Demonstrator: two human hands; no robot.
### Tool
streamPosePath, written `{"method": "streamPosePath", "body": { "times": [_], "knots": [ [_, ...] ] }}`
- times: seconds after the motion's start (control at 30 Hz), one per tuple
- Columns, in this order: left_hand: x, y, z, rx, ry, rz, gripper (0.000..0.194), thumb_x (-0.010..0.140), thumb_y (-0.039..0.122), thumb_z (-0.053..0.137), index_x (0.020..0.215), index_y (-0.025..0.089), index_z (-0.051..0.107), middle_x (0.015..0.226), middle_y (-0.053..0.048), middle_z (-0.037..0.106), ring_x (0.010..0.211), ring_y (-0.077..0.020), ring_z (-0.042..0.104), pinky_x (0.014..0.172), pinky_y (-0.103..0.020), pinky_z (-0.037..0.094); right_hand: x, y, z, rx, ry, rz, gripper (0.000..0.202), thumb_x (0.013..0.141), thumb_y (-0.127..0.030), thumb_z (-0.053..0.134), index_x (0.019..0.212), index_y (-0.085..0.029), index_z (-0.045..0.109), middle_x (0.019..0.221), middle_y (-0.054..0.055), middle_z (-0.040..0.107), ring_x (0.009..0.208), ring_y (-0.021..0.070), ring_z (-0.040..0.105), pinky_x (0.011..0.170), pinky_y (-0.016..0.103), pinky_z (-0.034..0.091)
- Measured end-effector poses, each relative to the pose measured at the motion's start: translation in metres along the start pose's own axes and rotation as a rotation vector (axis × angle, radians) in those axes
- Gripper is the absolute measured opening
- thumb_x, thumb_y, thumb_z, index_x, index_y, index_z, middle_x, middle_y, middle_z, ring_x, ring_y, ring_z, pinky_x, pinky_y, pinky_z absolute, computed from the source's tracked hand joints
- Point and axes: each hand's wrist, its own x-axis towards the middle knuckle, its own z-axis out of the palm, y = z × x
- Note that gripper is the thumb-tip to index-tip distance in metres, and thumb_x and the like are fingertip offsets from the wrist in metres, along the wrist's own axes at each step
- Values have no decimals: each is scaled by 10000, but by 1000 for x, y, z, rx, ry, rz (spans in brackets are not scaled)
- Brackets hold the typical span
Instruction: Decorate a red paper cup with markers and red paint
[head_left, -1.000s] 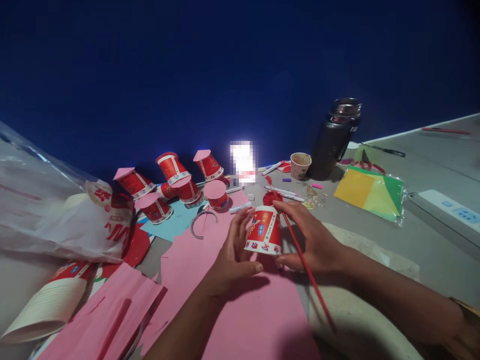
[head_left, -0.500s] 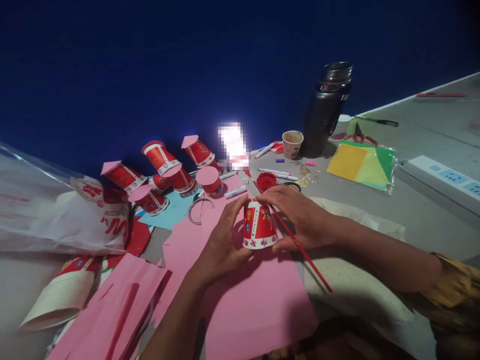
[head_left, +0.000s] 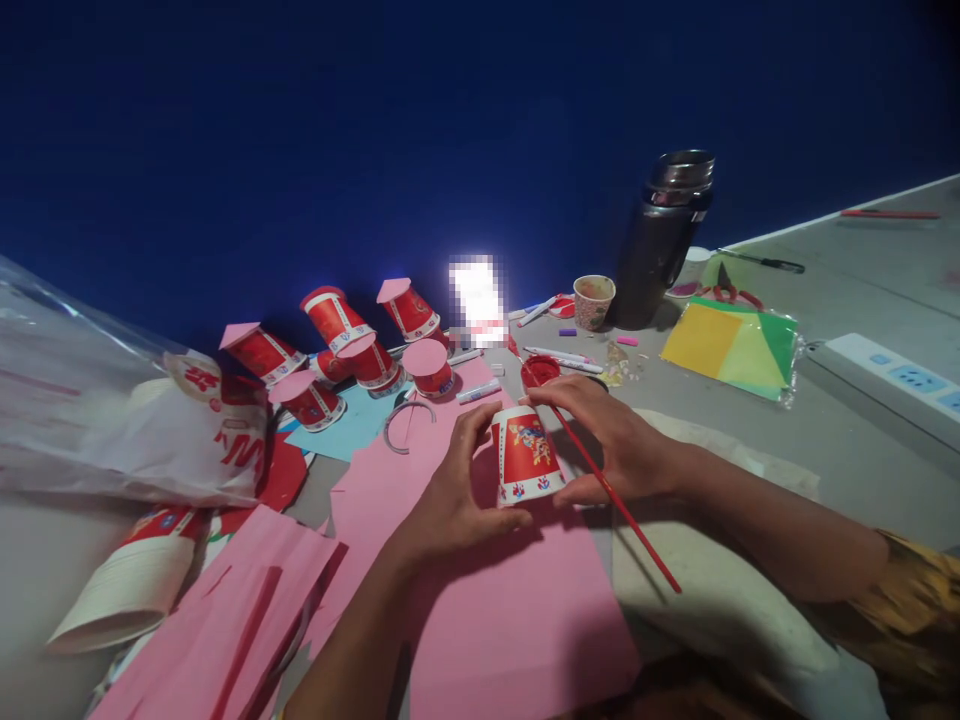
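A red and white paper cup [head_left: 527, 455] is upside down between my hands, above a large pink paper sheet [head_left: 510, 620]. My left hand [head_left: 450, 495] grips its left side, with the thumb near the lower rim. On the other side, my right hand [head_left: 630, 440] has its fingertips at the cup's upper end and its thumb at the lower rim. A red-handled paintbrush [head_left: 616, 498] also rests in the right hand, slanting down to the right, its bristle end pointing away. Just beyond the right fingers stands a small pot of red paint [head_left: 541, 370].
Several red cups with pink paper tops, one a cup [head_left: 428, 370], stand back left. A plastic bag [head_left: 135, 420] and stacked paper cups [head_left: 124, 590] lie left. At right are a dark flask [head_left: 661, 250], coloured paper [head_left: 731, 345] and a power strip [head_left: 892, 370].
The cup has turned between my hands: its colourful printed figure now faces me and the white strip has moved left. The view has shifted slightly.
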Motion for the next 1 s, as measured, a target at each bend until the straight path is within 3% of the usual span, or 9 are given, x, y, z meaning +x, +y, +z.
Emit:
{"method": "streamPosePath", "body": {
  "times": [0.1, 0.3, 0.37, 0.47, 0.53, 0.6, 0.7, 0.77, 1.0],
  "knots": [
    [0, 2, 0, 207, 10, 76, 1094, 689, 267, 981, 1624, 331, 416, 1660, -129, 403, 1567, -426, 359, 1297, -576, 335, 1, -2, -1, -38, -26, -3, 993, 823, -644, 850, 1607, -197, 436, 1437, 215, 628, 1307, 403, 585, 1120, 604, 481],
    [1, -1, 4, 344, 53, 127, 896, 747, 161, 855, 1532, 331, 457, 1542, -107, 503, 1449, -365, 496, 1191, -546, 470, 2, -7, -5, 54, -23, 26, 1046, 787, -614, 898, 1638, -227, 428, 1491, 209, 620, 1367, 406, 570, 1152, 621, 472],
    [2, -4, 6, 274, 82, 95, 880, 731, 151, 849, 1504, 314, 460, 1539, -103, 504, 1447, -356, 507, 1206, -543, 455, 2, -11, -6, 157, 71, 65, 890, 861, -543, 864, 1613, -266, 478, 1497, 181, 640, 1380, 384, 590, 1158, 598, 486],
    [4, -5, 9, 95, 149, 9, 866, 704, 154, 864, 1460, 294, 466, 1530, -107, 527, 1432, -349, 541, 1213, -522, 444, 3, -20, -8, 353, 315, 195, 479, 1024, -401, 707, 1490, -327, 629, 1373, 101, 755, 1276, 313, 698, 1098, 527, 555],
    [5, -4, 12, -14, 192, -47, 847, 683, 148, 875, 1420, 287, 482, 1510, -109, 557, 1419, -344, 561, 1188, -492, 464, 4, -24, -9, 477, 475, 298, 325, 1067, -410, 636, 1369, -333, 728, 1203, 72, 827, 1130, 283, 764, 984, 479, 611],
    [6, -3, 15, -112, 222, -87, 840, 666, 136, 883, 1394, 288, 494, 1479, -106, 589, 1400, -334, 580, 1148, -458, 494, 5, -24, -11, 589, 586, 363, 294, 1062, -473, 633, 1248, -315, 797, 1029, 67, 852, 969, 266, 784, 824, 430, 629],
    [7, -4, 17, -246, 251, -119, 865, 649, 114, 889, 1392, 309, 491, 1447, -90, 619, 1366, -310, 608, 1083, -409, 533, 7, -20, -14, 745, 639, 421, 303, 1005, -543, 702, 1087, -292, 851, 877, 64, 839, 729, 216, 731, 598, 345, 561],
    [8, -6, 17, -316, 279, -127, 874, 636, 109, 894, 1386, 317, 494, 1444, -83, 624, 1338, -303, 628, 1046, -393, 551, 8, -17, -15, 807, 637, 461, 296, 965, -549, 756, 996, -276, 868, 819, 62, 822, 637, 176, 682, 529, 297, 517],
    [10, -12, 16, -414, 336, -152, 876, 632, 145, 941, 1363, 319, 491, 1388, -88, 654, 1195, -284, 710, 946, -377, 585, 6, -22, -19, 840, 634, 571, 261, 872, -510, 872, 896, -250, 868, 791, 64, 788, 664, 158, 714, 539, 229, 551]
  ]
}}
